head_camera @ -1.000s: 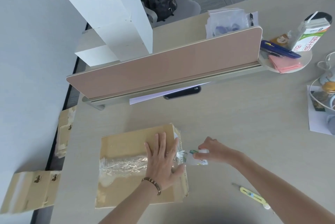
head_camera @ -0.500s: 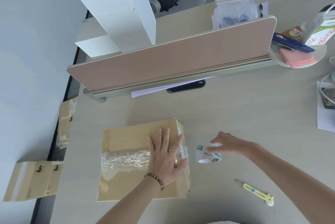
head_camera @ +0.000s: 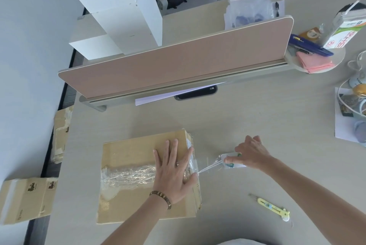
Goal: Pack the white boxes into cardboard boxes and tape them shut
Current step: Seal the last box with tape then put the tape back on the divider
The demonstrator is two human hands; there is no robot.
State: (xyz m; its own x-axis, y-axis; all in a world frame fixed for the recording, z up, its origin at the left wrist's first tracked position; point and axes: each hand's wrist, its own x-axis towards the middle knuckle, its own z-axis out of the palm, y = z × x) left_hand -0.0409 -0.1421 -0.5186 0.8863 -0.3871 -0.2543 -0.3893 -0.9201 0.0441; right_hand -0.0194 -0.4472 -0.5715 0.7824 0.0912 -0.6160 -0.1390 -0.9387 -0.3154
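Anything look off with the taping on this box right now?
Yes. The clear tape across the cardboard box is crumpled and bunched, not flat. The length running to the tape roll in the right hand is twisted into strands.

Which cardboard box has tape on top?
The cardboard box on the desk, pressed flat by the left hand. The printed box at far left shows no clear tape.

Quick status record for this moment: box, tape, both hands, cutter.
cardboard box: flaps closed, clear tape across top
left hand: flat, pressing the tape down at the box's right edge
right hand: holds tape roll, off the box to the right
tape strand: stretched from box edge to roll, uncut
yellow cutter: on table, untouched
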